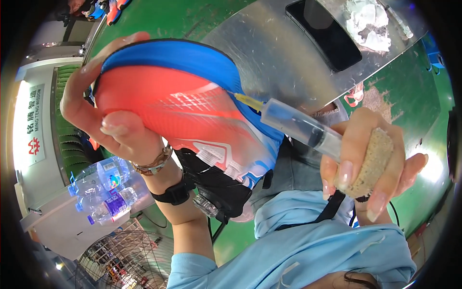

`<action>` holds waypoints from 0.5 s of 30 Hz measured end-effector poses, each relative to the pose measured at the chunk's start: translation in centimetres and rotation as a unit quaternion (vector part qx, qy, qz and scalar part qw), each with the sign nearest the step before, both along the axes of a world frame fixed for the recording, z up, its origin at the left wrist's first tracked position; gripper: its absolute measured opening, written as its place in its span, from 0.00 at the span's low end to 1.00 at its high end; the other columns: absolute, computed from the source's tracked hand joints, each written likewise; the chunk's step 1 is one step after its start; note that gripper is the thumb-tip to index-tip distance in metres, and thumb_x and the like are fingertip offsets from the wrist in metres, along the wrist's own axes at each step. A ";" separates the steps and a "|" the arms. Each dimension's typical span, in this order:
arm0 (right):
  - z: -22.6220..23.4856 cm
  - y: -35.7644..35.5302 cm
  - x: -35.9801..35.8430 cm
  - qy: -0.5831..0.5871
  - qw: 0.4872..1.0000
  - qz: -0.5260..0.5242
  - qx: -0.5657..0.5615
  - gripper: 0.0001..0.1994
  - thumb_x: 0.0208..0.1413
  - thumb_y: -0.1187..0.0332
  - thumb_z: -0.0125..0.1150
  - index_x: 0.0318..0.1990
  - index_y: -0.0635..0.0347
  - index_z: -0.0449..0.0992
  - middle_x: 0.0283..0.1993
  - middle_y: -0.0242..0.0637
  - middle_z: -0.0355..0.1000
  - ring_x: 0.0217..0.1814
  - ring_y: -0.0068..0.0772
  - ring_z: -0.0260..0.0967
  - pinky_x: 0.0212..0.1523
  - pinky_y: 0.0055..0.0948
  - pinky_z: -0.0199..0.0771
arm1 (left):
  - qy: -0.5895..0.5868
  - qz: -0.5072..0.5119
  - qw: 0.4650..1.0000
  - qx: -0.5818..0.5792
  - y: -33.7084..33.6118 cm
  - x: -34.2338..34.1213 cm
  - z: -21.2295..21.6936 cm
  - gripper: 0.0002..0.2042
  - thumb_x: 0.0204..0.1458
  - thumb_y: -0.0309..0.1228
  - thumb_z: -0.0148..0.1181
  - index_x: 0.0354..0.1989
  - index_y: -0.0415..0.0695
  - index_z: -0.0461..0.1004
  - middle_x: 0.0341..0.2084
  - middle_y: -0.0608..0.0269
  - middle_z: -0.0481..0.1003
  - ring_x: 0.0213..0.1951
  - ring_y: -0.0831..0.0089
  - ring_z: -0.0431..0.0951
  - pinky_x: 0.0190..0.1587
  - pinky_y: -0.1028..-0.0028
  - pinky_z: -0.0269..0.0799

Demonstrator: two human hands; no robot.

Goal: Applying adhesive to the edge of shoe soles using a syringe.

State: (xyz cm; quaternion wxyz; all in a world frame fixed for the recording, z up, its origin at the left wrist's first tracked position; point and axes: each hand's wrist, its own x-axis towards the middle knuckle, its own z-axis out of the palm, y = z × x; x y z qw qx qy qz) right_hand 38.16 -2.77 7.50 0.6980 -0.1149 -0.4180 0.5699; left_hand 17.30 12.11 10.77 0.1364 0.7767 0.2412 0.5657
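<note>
A red and blue sports shoe (163, 96) with white markings is raised in front of me. My left hand (132, 130) closes round its left end, thumb on the red side and fingers behind the blue edge. In my right hand (358, 154) is a clear plastic syringe (291, 121), its yellow tip (248, 101) at the line between the blue edge and the red side. Whether the tip touches the shoe I cannot tell. The same hand also grips a rough beige block (374, 164) against the palm. Part of the syringe's rear is hidden by my fingers.
Beyond the shoe, a metal worktable (260, 38) carries a black phone (323, 33) and crumpled white paper (368, 24). Several plastic bottles (103, 188) stand at the left. A wire-cage fan (120, 255) is at the lower left. The floor (409, 111) is green.
</note>
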 end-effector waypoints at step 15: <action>-3.1 -3.3 -0.3 0.013 0.986 -0.017 -0.163 0.42 0.60 0.39 0.20 0.23 0.60 0.81 0.33 0.55 0.69 0.27 0.39 0.70 0.33 0.30 0.70 | 0.023 0.119 0.992 -0.039 2.5 -2.5 -0.7 0.23 0.59 0.53 0.39 0.47 0.43 0.62 0.43 0.53 0.68 0.44 0.67 0.71 0.48 0.69 0.68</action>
